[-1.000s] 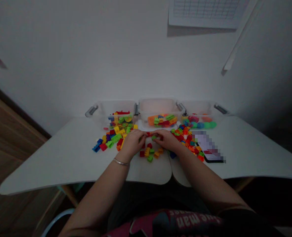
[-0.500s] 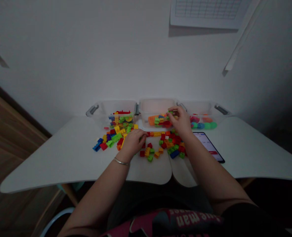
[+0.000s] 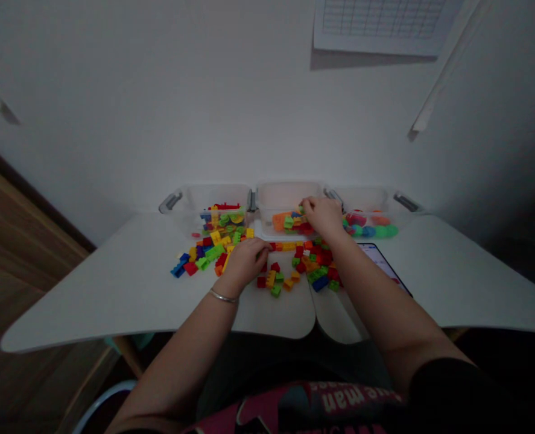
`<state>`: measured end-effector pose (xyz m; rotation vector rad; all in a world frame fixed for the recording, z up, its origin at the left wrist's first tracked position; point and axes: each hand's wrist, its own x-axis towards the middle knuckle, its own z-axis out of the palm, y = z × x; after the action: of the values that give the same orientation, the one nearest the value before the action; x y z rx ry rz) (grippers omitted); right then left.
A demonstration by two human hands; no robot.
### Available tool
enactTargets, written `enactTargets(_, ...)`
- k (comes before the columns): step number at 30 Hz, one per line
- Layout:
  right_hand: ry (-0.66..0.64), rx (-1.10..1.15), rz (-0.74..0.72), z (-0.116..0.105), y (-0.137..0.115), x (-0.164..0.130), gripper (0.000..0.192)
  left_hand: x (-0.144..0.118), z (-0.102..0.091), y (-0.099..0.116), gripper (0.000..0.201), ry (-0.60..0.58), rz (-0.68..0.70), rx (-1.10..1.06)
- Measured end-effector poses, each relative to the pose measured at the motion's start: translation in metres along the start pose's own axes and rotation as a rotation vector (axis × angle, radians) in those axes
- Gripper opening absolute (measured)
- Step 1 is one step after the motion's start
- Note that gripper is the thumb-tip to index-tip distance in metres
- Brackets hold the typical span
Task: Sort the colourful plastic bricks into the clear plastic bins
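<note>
My left hand [image 3: 248, 259] is closed, its fingertips at the left end of a row of joined toy bricks [image 3: 288, 246] in red, orange and yellow. My right hand [image 3: 324, 216] reaches over the front of the middle clear bin [image 3: 289, 193]. Its fingers are pinched around a small green toy brick [image 3: 302, 209], mostly hidden behind them. Inside that bin lie orange, red and green bricks [image 3: 289, 222]. Between my hands and nearer to me are several loose bricks [image 3: 276, 279] in red, yellow and green.
Loose brick piles lie left [image 3: 206, 251] and right [image 3: 319, 268]. The left bin [image 3: 192, 199] holds mixed bricks; the right bin [image 3: 362, 196] holds coloured round pieces. A phone [image 3: 385, 262] lies beside my right forearm. The white table [image 3: 126, 283] meets the wall behind the bins.
My right hand has shifted slightly left over the middle bin, and the green brick in its fingers is now more hidden. My left hand stays at the brick row.
</note>
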<state>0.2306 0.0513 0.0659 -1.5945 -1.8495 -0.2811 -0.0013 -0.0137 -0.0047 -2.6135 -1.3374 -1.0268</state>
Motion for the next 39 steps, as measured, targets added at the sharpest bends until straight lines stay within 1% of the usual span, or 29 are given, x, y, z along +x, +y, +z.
enactTargets(3,-0.037,-0.086,-0.054,-0.002,-0.001,0.0,0.053,0.0,0.001,-0.001,0.018,-0.006,-0.007,0.001)
enactTargets(6,-0.033,-0.102,-0.082,-0.002,0.001,0.0,0.057,0.0,0.001,-0.001,0.018,0.004,-0.006,-0.001)
enactTargets(9,-0.038,-0.075,-0.096,-0.001,0.002,-0.001,0.056,-0.001,0.001,0.0,0.018,0.012,-0.001,-0.002)
enactTargets(12,-0.039,-0.045,-0.108,0.0,0.003,-0.001,0.051,-0.001,0.0,-0.001,0.018,0.016,0.003,0.003)
enactTargets(14,-0.017,0.001,-0.119,0.001,0.005,0.0,0.047,-0.001,-0.001,-0.001,0.017,0.015,0.003,0.005)
enactTargets(17,0.06,0.152,-0.129,0.003,0.009,-0.002,0.04,0.0,-0.001,-0.002,0.017,0.01,-0.002,-0.001)
enactTargets(20,0.191,0.304,-0.151,0.001,0.01,-0.01,0.036,0.0,-0.002,-0.001,0.017,0.007,-0.011,-0.008)
enactTargets(22,0.286,0.37,-0.175,-0.002,0.007,-0.018,0.034,0.0,-0.002,0.0,0.017,0.001,-0.016,-0.011)
enactTargets(24,0.322,0.407,-0.196,-0.006,0.002,-0.028,0.032,0.0,-0.002,0.0,0.017,-0.006,-0.021,-0.01)
enactTargets(26,0.255,0.427,-0.232,-0.009,-0.005,-0.038,0.03,0.001,-0.002,0.001,0.017,-0.013,-0.027,-0.003)
enactTargets(29,0.048,0.453,-0.352,-0.007,-0.014,-0.052,0.025,0.002,-0.003,0.002,0.018,-0.003,-0.066,0.014)
enactTargets(32,-0.138,0.456,-0.481,0.001,-0.02,-0.067,0.019,0.003,-0.003,0.002,0.018,0.03,-0.122,0.027)
enactTargets(35,-0.292,0.448,-0.507,0.012,-0.021,-0.081,0.014,0.003,-0.003,0.002,0.018,0.044,-0.143,0.02)
enactTargets(37,-0.388,0.458,-0.511,0.018,-0.019,-0.087,0.017,0.003,-0.003,0.002,0.018,0.047,-0.143,0.017)
enactTargets(39,-0.451,0.478,-0.528,0.021,-0.016,-0.09,0.022,0.003,-0.002,0.001,0.018,0.047,-0.139,0.015)
